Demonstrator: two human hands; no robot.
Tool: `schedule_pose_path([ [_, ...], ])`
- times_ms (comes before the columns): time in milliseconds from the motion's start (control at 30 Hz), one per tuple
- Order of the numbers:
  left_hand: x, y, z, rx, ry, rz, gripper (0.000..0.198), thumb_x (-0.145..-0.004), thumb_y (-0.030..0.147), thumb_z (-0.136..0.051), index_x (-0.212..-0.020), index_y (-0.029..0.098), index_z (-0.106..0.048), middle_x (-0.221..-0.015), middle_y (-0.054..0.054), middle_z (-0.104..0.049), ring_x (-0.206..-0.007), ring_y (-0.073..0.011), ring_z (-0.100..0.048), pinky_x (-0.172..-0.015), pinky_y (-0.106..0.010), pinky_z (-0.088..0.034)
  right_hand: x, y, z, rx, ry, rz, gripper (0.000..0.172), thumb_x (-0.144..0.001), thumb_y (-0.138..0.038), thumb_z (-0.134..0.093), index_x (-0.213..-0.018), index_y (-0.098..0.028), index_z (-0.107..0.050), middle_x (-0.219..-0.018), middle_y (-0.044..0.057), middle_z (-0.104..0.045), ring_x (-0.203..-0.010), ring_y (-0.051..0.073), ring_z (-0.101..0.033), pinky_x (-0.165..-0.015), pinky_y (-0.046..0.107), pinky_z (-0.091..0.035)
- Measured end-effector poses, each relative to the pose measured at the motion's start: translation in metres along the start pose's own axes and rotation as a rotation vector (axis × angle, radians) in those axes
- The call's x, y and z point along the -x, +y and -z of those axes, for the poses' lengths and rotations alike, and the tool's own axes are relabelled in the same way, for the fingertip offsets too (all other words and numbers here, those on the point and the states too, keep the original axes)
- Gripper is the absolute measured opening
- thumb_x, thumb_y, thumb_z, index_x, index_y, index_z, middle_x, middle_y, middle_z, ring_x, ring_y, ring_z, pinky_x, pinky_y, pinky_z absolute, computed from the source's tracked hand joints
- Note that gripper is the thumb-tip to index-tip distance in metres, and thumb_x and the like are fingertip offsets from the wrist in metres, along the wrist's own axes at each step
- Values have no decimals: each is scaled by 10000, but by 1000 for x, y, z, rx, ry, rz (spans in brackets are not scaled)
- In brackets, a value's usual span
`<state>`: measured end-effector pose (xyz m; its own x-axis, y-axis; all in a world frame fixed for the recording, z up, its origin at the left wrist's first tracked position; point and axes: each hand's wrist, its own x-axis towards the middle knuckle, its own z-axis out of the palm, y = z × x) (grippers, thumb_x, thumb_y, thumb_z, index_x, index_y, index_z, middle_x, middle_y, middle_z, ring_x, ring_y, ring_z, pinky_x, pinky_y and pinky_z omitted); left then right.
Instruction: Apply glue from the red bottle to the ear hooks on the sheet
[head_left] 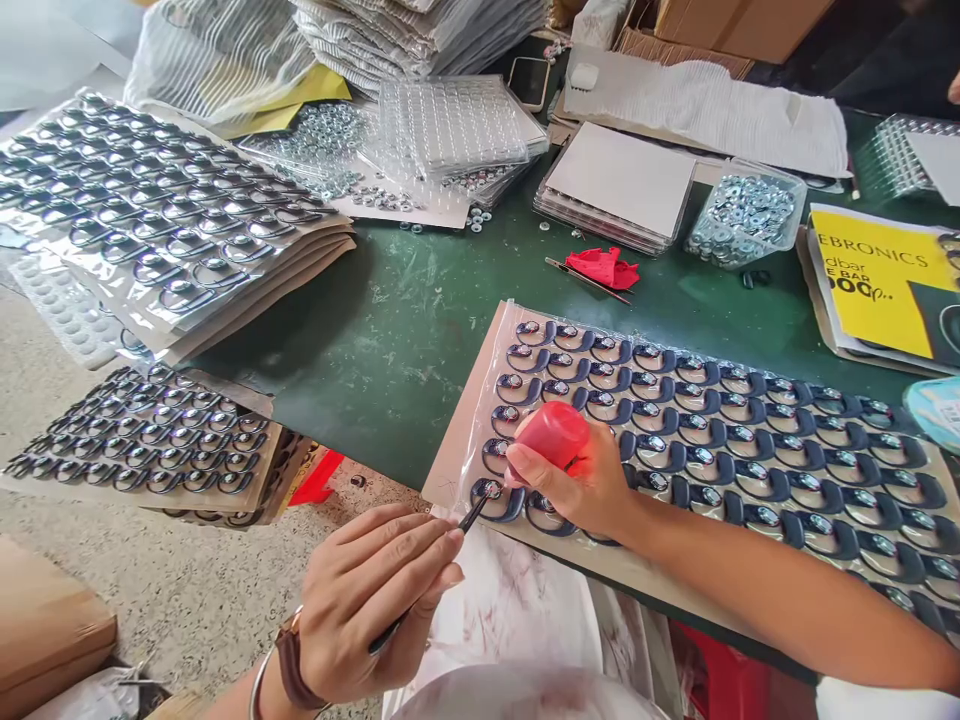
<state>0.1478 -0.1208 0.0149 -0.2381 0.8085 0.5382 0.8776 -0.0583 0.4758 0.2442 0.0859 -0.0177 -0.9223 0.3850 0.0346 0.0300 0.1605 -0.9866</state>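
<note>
My left hand (367,595) is closed around dark tweezers (471,515), whose tips reach the dark loop-shaped piece (504,502) at the near left corner of a covered card sheet (465,425). My right hand (589,490) grips a red squeeze bottle (551,434) just above that same corner. The bottle is tilted, and its tip is hidden behind my fingers. Rows of dark loop-shaped pieces, each with a small shiny round part, fill the sheet under my right forearm.
Stacked sheets of similar pieces (180,220) stand at the left, with another stack (150,440) lower down. A clear tub of metal discs (750,215), white cards (619,180), a red scrap (604,268) and a yellow printed box (874,270) lie on the green table (360,350).
</note>
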Motion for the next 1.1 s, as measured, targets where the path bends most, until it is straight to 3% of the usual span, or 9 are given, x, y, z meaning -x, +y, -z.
schedule_pose_path([
  [367, 0, -8, 1, 71, 29, 50, 158, -812, 23, -592, -925, 72, -691, -813, -63, -735, -780, -126, -702, -782, -259, -551, 4, 6, -1, -65, -56, -49, 226, -878, -420, -667, -876, -199, -619, -623, 16, -675, -554, 168, -637, -551, 299, -524],
  [533, 2, -16, -3, 125, 84, 174, 140, -826, 34, -607, -902, 121, -687, -773, -30, -721, -716, -120, -685, -744, -262, -546, 4, 7, -2, -29, -74, 7, 213, -867, -402, -688, -857, -197, -629, -636, 13, -689, -569, 165, -647, -568, 292, -531],
  [667, 4, -21, -4, 157, 112, 313, 131, -840, 55, -618, -858, 164, -688, -762, -1, -713, -662, -107, -667, -722, -247, -535, 3, 4, -2, 62, -38, 142, 220, -844, -388, -718, -774, -199, -630, -665, 9, -694, -600, 154, -655, -585, 268, -533],
  [867, 7, -25, -4, 194, 109, 422, 103, -863, 101, -619, -842, 174, -688, -769, -15, -720, -668, -135, -672, -666, -251, -528, 2, 2, -3, 194, -8, 446, 314, -809, -465, -742, -889, -184, -626, -703, 19, -716, -606, 154, -680, -582, 256, -545],
  [967, 7, -26, -5, 205, 110, 436, 101, -868, 110, -620, -846, 178, -691, -765, -12, -720, -661, -131, -667, -640, -242, -520, 2, -4, -3, 209, -57, 356, 328, -792, -476, -758, -868, -182, -634, -744, 31, -724, -641, 161, -687, -624, 264, -556],
  [1100, 5, -24, -4, 192, 105, 422, 107, -872, 108, -612, -844, 177, -688, -756, -4, -718, -649, -121, -660, -619, -229, -515, -3, -26, 5, 62, -111, 9, 294, -839, -475, -715, -807, -191, -645, -674, 4, -692, -604, 145, -665, -599, 253, -557],
])
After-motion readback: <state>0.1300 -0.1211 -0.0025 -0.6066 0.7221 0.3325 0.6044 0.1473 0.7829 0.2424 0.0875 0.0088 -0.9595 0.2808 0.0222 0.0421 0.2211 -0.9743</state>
